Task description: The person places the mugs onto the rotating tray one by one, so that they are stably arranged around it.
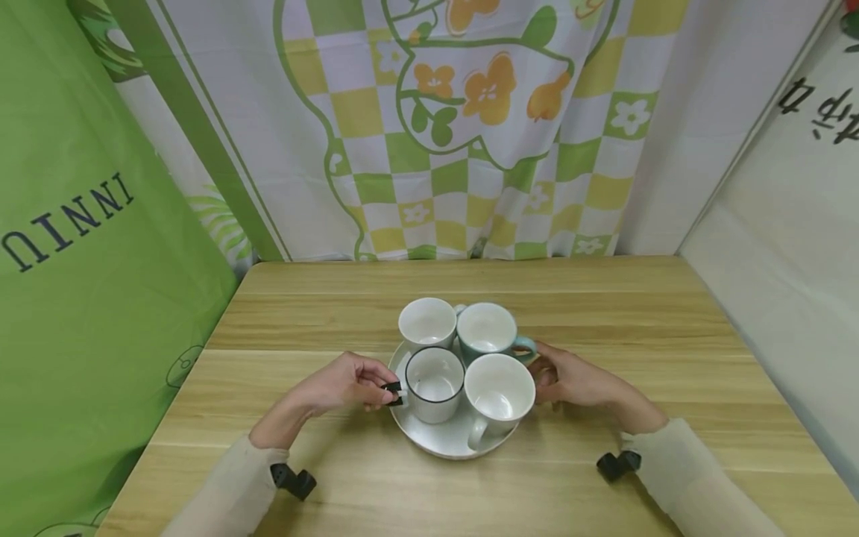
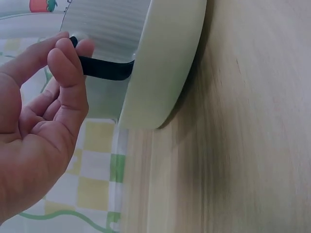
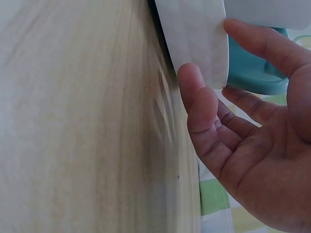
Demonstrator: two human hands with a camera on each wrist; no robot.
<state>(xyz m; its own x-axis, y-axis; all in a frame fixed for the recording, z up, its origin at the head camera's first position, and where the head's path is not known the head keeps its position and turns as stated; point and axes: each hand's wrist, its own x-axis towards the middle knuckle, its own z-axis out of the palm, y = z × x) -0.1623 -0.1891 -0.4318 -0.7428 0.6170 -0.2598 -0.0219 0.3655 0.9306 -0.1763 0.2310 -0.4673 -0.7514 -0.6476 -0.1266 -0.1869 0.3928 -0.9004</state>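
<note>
Near the table's middle, a round white dish [image 1: 446, 445] with a raised side bears several mugs. My left hand [image 1: 350, 384] pinches the black handle [image 2: 107, 68] of a white mug with a dark rim [image 1: 434, 395]. On the other side, my right hand [image 1: 570, 375] holds the edge of the dish, one digit at its rim and bent fingers [image 3: 190, 80] against its outer wall. Close to that hand are a white mug [image 1: 498, 395] and the handle of a teal-and-white mug [image 1: 487, 328]. Another white mug [image 1: 427, 322] stands at the back left.
The wood-grain table [image 1: 322, 313] extends round the dish. A patterned curtain [image 1: 470, 149] hangs behind it, with green cloth [image 1: 80, 186] on the left and a white sheet [image 1: 792, 246] on the right. The mugs stand close together.
</note>
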